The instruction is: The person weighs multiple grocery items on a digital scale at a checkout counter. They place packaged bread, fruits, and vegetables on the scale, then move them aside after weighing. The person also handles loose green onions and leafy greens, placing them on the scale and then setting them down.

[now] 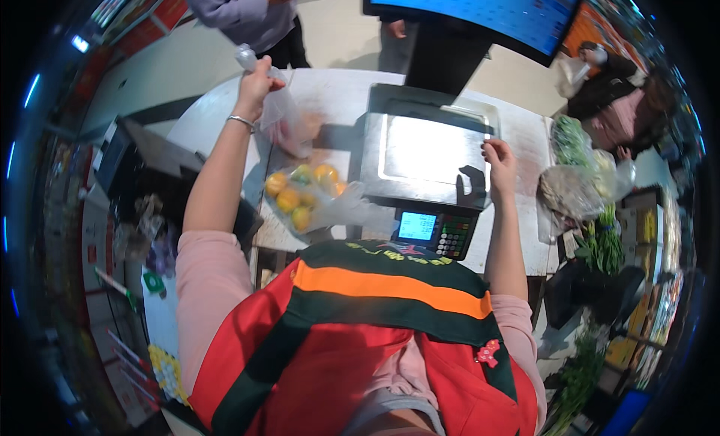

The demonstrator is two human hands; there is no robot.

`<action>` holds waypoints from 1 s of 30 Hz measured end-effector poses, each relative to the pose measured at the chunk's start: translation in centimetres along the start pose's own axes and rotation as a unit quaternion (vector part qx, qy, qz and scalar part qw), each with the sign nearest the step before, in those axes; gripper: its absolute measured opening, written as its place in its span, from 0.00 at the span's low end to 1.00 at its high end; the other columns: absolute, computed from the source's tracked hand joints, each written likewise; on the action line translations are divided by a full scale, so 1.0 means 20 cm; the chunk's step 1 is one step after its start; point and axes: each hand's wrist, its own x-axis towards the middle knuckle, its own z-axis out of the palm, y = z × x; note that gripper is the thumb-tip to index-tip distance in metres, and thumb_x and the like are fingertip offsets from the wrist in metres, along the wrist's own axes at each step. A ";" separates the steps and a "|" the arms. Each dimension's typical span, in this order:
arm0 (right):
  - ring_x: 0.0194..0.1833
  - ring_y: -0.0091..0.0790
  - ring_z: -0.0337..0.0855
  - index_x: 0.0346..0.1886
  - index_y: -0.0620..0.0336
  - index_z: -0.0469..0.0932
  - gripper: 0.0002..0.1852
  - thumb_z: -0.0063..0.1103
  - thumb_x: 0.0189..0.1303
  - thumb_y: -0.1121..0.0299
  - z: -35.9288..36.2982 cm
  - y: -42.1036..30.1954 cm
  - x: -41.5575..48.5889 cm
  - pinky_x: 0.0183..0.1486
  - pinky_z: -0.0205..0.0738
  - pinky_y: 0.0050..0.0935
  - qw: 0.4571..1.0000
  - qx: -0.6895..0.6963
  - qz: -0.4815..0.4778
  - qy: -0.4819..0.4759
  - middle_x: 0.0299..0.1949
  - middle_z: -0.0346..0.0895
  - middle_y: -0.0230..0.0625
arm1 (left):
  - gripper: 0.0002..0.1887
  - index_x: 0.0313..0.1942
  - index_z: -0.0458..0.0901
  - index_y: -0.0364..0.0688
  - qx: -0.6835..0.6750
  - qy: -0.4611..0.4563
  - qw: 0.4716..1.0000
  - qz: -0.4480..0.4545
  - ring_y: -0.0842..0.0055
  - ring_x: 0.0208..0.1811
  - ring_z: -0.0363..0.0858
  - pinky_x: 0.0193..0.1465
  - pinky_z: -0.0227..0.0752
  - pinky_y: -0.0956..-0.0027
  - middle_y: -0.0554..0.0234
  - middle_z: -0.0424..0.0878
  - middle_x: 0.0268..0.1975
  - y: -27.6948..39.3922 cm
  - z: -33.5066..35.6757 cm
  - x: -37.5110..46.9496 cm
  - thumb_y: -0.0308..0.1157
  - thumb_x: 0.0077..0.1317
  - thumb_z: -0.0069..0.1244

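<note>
My left hand (256, 87) is closed around the gathered neck of a clear plastic bag (287, 126). Something pinkish shows through the bag, which hangs low over the table's left part; what it is cannot be told. My right hand (500, 165) is at the right edge of a scale's metal weighing plate (433, 155), fingers loosely bent and apart, with nothing visible in them. Its shadow falls across the plate. Near me is the scale's lit display and keypad (430, 232). Left of the scale lies a clear bag of orange and greenish round fruit (298, 197), its loose end reaching towards the display.
A monitor (478, 8) on a dark stand rises behind the scale. Bagged vegetables (579, 177) crowd the right edge of the white table (523, 211), with leafy greens (602, 242) beside them. People (242, 14) stand across the table. A dark machine (146, 155) is at the left.
</note>
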 end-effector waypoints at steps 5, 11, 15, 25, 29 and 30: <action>0.35 0.22 0.75 0.39 0.62 0.78 0.07 0.55 0.64 0.69 0.02 -0.03 -0.01 0.41 0.69 0.21 0.999 -0.016 0.015 -0.043 0.35 0.78 0.31 | 0.33 0.60 0.62 0.36 0.271 -0.145 0.945 0.115 0.70 0.45 0.80 0.50 0.74 0.68 0.57 0.76 0.45 -0.19 -0.23 -0.29 0.44 0.61 0.56; 0.36 0.23 0.77 0.38 0.65 0.77 0.06 0.54 0.63 0.73 0.30 -0.12 -0.05 0.41 0.72 0.22 0.991 -0.029 -0.053 -0.116 0.33 0.78 0.32 | 0.48 0.65 0.62 0.46 0.576 -0.416 0.651 0.268 0.50 0.71 0.48 0.70 0.37 0.39 0.45 0.53 0.70 -0.62 0.00 -0.98 0.53 0.44 0.63; 0.42 0.23 0.77 0.40 0.63 0.77 0.07 0.55 0.62 0.72 0.62 -0.21 -0.13 0.47 0.70 0.24 0.950 -0.067 -0.064 -0.298 0.36 0.78 0.30 | 0.26 0.51 0.75 0.45 0.177 -0.308 0.929 0.105 0.59 0.62 0.68 0.64 0.59 0.54 0.45 0.72 0.57 -0.85 0.06 -0.98 0.46 0.54 0.57; 0.42 0.51 0.81 0.42 0.59 0.80 0.23 0.64 0.50 0.51 2.00 -0.37 -0.51 0.44 0.74 0.42 0.749 -0.200 -0.276 -0.568 0.40 0.80 0.48 | 0.15 0.29 0.70 0.42 0.226 0.022 0.888 0.399 0.86 0.20 0.59 0.26 0.57 0.80 0.75 0.62 0.20 -0.02 -0.47 -0.79 0.40 0.73 0.38; 0.33 0.50 0.82 0.31 0.58 0.82 0.15 0.62 0.52 0.55 2.36 -0.52 -0.68 0.37 0.76 0.43 0.790 -0.165 -0.202 -0.555 0.29 0.81 0.47 | 0.11 0.32 0.72 0.42 -0.061 0.043 0.997 0.029 0.92 0.18 0.58 0.21 0.53 0.84 0.79 0.63 0.20 0.25 -0.89 -0.82 0.39 0.71 0.45; 0.34 0.50 0.82 0.32 0.57 0.82 0.15 0.61 0.52 0.55 2.44 -0.56 -0.73 0.38 0.76 0.43 0.777 -0.181 -0.183 -0.575 0.29 0.81 0.47 | 0.11 0.32 0.71 0.43 -0.041 0.073 0.996 0.044 0.92 0.18 0.57 0.21 0.53 0.84 0.79 0.62 0.20 0.28 -0.97 -0.83 0.38 0.71 0.44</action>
